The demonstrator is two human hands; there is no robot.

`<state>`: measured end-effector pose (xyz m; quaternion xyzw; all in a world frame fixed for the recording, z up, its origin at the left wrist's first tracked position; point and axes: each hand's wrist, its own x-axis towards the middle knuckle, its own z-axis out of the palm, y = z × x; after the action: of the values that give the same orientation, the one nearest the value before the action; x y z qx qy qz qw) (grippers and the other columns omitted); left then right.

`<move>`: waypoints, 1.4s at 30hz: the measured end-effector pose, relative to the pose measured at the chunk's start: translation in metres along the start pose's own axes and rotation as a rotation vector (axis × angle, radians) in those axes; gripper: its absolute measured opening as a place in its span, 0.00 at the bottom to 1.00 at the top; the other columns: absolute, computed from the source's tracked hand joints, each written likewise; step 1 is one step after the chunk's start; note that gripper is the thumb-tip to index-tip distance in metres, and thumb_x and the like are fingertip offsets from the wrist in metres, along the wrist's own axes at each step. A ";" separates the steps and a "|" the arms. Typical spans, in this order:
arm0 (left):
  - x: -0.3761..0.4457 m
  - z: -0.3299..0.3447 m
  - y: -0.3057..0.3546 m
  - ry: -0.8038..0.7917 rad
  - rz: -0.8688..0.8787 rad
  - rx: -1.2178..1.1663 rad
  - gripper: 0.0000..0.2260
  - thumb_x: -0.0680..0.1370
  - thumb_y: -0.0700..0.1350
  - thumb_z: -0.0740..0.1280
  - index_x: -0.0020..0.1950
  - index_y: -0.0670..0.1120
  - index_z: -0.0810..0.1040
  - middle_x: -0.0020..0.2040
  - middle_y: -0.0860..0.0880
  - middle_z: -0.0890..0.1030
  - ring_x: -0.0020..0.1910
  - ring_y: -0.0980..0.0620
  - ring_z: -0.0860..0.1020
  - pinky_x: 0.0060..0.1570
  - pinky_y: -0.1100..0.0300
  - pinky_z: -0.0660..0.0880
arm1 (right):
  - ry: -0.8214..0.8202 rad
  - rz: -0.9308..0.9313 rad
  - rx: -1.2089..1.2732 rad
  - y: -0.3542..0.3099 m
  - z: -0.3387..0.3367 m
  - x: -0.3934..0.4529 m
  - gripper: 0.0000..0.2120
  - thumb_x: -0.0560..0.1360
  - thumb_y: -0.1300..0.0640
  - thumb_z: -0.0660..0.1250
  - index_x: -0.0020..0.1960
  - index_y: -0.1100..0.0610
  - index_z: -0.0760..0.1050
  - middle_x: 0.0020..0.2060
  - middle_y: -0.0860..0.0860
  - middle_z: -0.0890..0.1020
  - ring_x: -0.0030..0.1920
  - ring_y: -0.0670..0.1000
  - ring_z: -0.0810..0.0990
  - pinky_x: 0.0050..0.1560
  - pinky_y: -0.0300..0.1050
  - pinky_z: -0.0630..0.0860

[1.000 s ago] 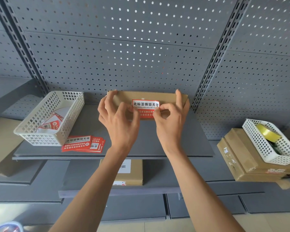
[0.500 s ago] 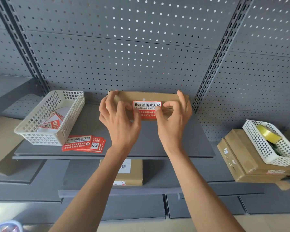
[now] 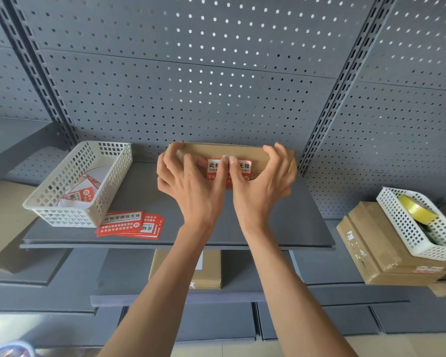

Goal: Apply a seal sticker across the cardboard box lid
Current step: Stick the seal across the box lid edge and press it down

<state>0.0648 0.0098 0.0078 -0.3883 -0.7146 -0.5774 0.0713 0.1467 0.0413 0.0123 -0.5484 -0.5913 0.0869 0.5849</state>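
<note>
A flat brown cardboard box [image 3: 232, 150] lies at the back of the grey shelf [image 3: 139, 191], against the pegboard. A red and white seal sticker [image 3: 244, 166] sits across its front lid edge. My left hand [image 3: 191, 184] and my right hand [image 3: 264, 184] rest on the box side by side. Both thumbs meet on the middle of the sticker and press it flat. The other fingers spread over the box's top and ends. The hands hide the sticker's lower part and most of the box front.
A white basket [image 3: 62, 199] with sticker scraps stands at the shelf's left, a stack of red stickers [image 3: 129, 225] in front of it. At the right, a white basket [image 3: 407, 228] with a yellow tape roll sits on cardboard boxes [image 3: 371, 248]. Another box [image 3: 211, 269] lies on the lower shelf.
Both thumbs have slid inward from the sticker's ends to its middle, where they now touch. The fingers have spread wider over the box. The box has stayed in place.
</note>
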 end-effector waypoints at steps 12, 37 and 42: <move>0.001 0.003 0.000 0.011 -0.005 -0.016 0.16 0.76 0.59 0.70 0.42 0.49 0.72 0.72 0.49 0.67 0.75 0.44 0.59 0.67 0.40 0.60 | 0.031 0.022 0.008 0.002 0.007 0.000 0.30 0.70 0.40 0.74 0.66 0.52 0.72 0.71 0.44 0.70 0.76 0.59 0.60 0.68 0.63 0.62; 0.005 0.005 -0.001 0.036 -0.043 -0.064 0.06 0.77 0.48 0.67 0.46 0.47 0.73 0.69 0.48 0.69 0.72 0.43 0.61 0.65 0.40 0.60 | 0.140 0.063 0.146 0.006 0.009 0.005 0.10 0.79 0.55 0.67 0.60 0.51 0.78 0.67 0.43 0.76 0.73 0.54 0.65 0.64 0.47 0.56; 0.004 0.004 0.002 0.010 -0.034 -0.024 0.19 0.73 0.63 0.71 0.47 0.49 0.72 0.69 0.50 0.68 0.72 0.43 0.61 0.66 0.41 0.61 | 0.067 0.035 0.037 0.000 0.008 0.001 0.25 0.72 0.38 0.70 0.63 0.51 0.74 0.69 0.43 0.72 0.75 0.56 0.62 0.67 0.59 0.63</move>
<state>0.0647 0.0151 0.0105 -0.3740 -0.7140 -0.5889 0.0602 0.1409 0.0462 0.0104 -0.5505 -0.5599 0.0896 0.6127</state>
